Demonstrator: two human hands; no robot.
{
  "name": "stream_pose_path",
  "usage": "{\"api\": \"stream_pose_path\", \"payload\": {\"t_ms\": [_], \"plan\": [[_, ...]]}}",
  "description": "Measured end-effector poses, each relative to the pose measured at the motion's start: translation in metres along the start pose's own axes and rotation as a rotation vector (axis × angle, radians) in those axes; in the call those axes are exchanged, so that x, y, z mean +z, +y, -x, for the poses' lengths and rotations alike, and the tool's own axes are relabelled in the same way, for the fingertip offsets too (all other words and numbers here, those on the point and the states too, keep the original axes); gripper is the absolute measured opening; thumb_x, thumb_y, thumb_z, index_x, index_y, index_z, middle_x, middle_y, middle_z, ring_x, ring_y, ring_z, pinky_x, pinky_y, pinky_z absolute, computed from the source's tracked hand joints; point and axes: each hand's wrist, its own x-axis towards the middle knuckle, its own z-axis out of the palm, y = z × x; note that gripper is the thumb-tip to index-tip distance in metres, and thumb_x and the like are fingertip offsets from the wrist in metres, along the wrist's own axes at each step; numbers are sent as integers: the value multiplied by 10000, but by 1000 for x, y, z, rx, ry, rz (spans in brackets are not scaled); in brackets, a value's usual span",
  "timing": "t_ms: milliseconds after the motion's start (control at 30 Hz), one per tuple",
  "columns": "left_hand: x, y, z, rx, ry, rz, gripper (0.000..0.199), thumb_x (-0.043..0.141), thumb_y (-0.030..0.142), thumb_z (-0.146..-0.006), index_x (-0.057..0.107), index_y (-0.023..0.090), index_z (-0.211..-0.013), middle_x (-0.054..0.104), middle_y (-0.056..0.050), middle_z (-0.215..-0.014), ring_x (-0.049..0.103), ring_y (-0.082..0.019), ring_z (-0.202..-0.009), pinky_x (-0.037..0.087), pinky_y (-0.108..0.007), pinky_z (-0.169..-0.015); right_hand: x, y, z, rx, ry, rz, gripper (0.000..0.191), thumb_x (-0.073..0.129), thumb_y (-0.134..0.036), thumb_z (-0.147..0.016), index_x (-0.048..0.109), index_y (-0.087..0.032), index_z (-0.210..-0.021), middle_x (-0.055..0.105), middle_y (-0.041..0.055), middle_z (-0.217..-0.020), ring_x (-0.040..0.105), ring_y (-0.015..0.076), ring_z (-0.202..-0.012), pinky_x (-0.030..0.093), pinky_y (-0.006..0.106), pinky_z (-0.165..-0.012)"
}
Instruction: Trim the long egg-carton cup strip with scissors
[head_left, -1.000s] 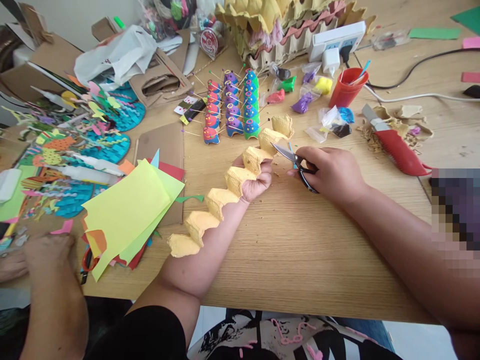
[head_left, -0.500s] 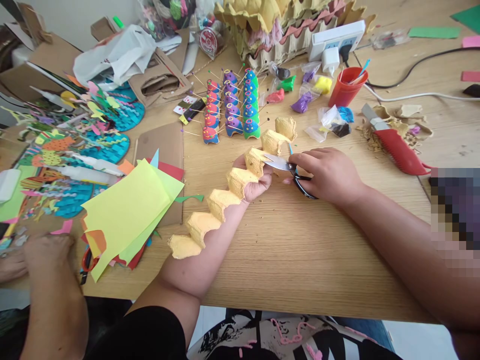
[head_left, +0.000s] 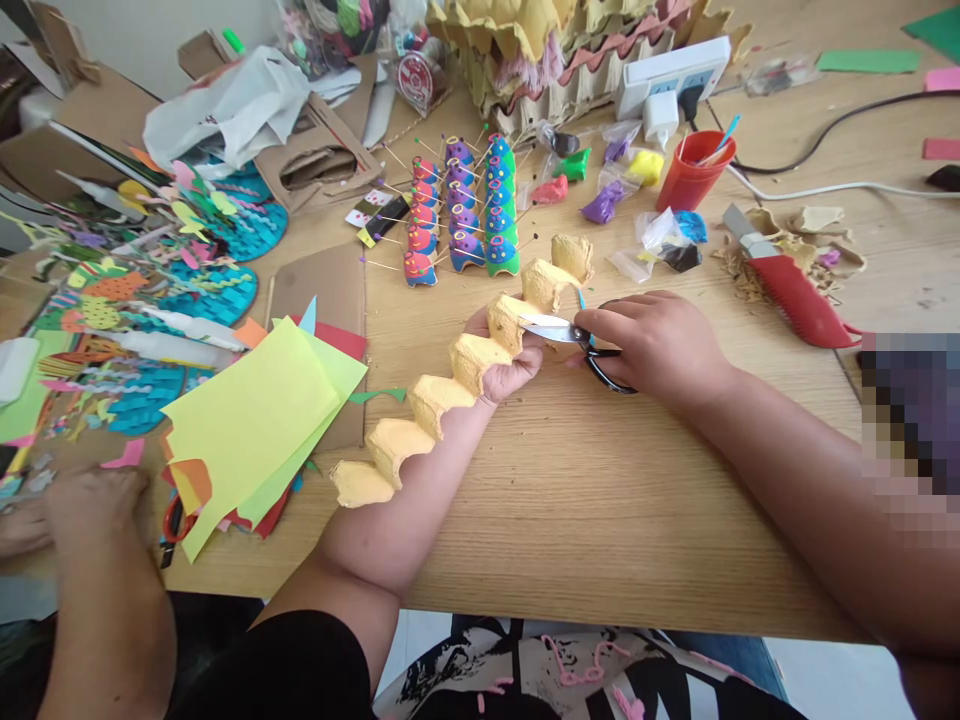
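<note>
A long yellow egg carton strip (head_left: 431, 402) with several cups runs slantwise over my left forearm. My left hand (head_left: 514, 372) grips it from beneath near its upper part, the fingers partly hidden behind the cups. In my right hand (head_left: 656, 345) is a pair of scissors (head_left: 559, 330) with black handles, my fingers through the loops. The blades touch the edge of a cup just above my left hand. Beyond the strip stand three painted egg carton caterpillars (head_left: 463, 215), stuck with pins.
Yellow paper sheets (head_left: 247, 410) lie left, beside a co-worker's hand (head_left: 94, 500). A red cup (head_left: 690, 172), a red utility knife (head_left: 799, 300) and coloured clay packets (head_left: 604, 203) sit to the right. Stacked egg trays (head_left: 540, 75) and a power strip (head_left: 675, 75) are at the back.
The lower end of the egg carton strip has shifted slightly left and up. The scissor blades have turned a little and appear closer together; both hands keep their hold.
</note>
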Motion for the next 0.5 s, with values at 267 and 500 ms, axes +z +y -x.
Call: {"api": "stream_pose_path", "payload": {"t_ms": [267, 500], "plan": [[0, 0, 1, 14, 5, -13, 375, 442, 235, -1082, 518, 175, -720, 412, 38, -544, 372, -36, -411, 285, -107, -370, -1, 0, 0, 15, -26, 1, 493, 384, -544, -1079, 736, -200, -1118, 761, 95, -865, 629, 220, -746, 299, 349, -680], [0, 0, 0, -21, -59, 24, 368, 459, 201, -1061, 484, 178, -695, 400, 51, -530, 406, -27, -385, 278, -92, -350, 3, -2, 2, 114, -16, -75, 489, 412, -576, -1060, 735, -218, -1133, 757, 97, -847, 640, 242, -743, 312, 356, -667]]}}
